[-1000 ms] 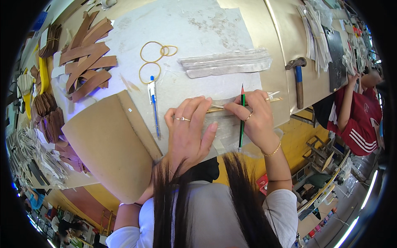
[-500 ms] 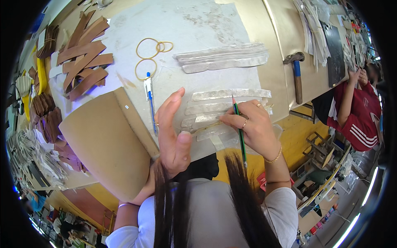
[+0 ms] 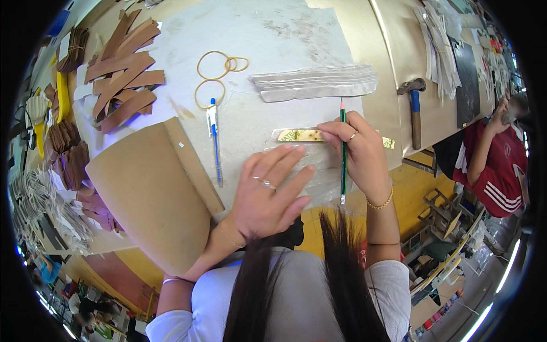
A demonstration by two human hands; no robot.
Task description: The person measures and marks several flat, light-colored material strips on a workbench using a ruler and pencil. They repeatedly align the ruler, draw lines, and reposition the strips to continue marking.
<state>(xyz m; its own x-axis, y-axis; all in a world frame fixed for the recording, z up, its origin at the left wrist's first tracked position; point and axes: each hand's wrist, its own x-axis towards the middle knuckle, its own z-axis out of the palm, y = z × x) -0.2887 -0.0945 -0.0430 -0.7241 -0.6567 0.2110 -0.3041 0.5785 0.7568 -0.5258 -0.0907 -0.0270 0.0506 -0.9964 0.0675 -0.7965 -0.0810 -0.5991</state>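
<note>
My right hand (image 3: 366,154) is closed around a green-and-black pencil (image 3: 343,176), which stands nearly upright in the view. Its thumb and forefinger also pinch the middle of a narrow yellow strip (image 3: 298,135) with green print and small dark spots. My left hand (image 3: 269,191) is open, palm down, fingers spread toward the strip. Beneath and between the hands lie clear, thin strips (image 3: 327,157), partly hidden. Farther off, a stack of silvery-grey strips (image 3: 316,84) lies across the table's pale sheet.
A curved brown panel (image 3: 154,188) lies by my left forearm, with a blue-and-white pen (image 3: 216,151) beside it. Rubber bands (image 3: 212,64) lie beyond. Brown strips (image 3: 122,74) are heaped at left. A hammer (image 3: 415,111) lies at right; a person in red (image 3: 490,165) is beyond.
My left hand has come down and right, turning palm down. My right hand has moved slightly up and right and now pinches the yellow printed strip. Fewer of the pale strips show.
</note>
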